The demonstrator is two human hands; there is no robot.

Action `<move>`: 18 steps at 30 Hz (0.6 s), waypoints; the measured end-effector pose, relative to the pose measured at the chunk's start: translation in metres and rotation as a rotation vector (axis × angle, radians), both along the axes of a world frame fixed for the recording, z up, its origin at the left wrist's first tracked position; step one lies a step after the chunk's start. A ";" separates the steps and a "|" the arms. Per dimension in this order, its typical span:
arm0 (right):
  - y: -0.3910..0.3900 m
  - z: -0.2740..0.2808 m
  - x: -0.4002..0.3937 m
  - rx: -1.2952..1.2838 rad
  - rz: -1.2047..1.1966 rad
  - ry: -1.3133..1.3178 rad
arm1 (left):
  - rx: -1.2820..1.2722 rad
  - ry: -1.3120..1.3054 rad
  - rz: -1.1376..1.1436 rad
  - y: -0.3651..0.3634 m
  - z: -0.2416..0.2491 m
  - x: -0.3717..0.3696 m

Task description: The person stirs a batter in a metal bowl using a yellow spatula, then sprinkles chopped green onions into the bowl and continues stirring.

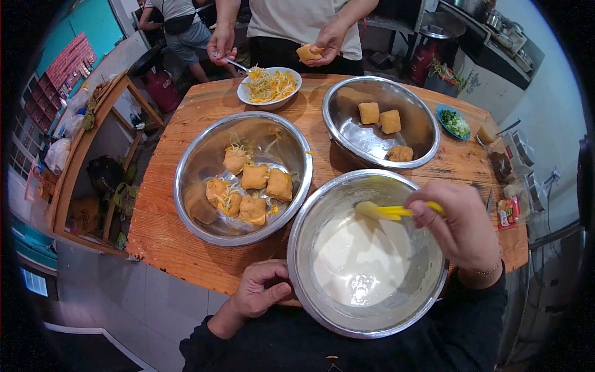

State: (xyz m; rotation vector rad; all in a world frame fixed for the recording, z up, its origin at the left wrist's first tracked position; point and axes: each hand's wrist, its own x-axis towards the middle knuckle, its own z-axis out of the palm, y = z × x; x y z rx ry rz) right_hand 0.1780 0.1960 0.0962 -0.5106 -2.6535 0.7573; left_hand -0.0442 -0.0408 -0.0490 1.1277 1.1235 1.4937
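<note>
A steel mixing bowl (297, 235) of smooth cream-white batter (353, 263) stands in front of me, near the table's front edge. Against its left side rests my left hand (263, 286), thumb in front and fingertips hidden behind the wall. My right hand (455, 220) is closed round the handle of a yellow spatula (396, 212) above the bowl. The spatula's rounded, batter-coated head is near the bowl's far inner wall. To the left, another steel bowl (186, 214) holds several stuffed fried tofu pieces (254, 177) with shredded vegetables.
Across the table, a person holds a spoon (238, 64) at a white bowl of shredded vegetables (273, 101) and a tofu piece (308, 54). A third steel bowl (427, 111) holds three tofu pieces. Chopped greens (454, 121) and seasoning containers (519, 152) stand at right.
</note>
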 end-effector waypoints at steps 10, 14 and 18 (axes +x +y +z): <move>0.002 0.018 0.011 -0.219 0.341 -0.070 | -0.035 -0.003 0.000 0.000 0.002 0.001; 0.001 0.023 0.018 -0.162 0.164 0.003 | -0.021 0.013 0.005 0.001 0.000 0.001; 0.001 0.021 0.017 -0.115 0.118 -0.017 | -0.021 -0.007 0.008 0.000 -0.003 0.001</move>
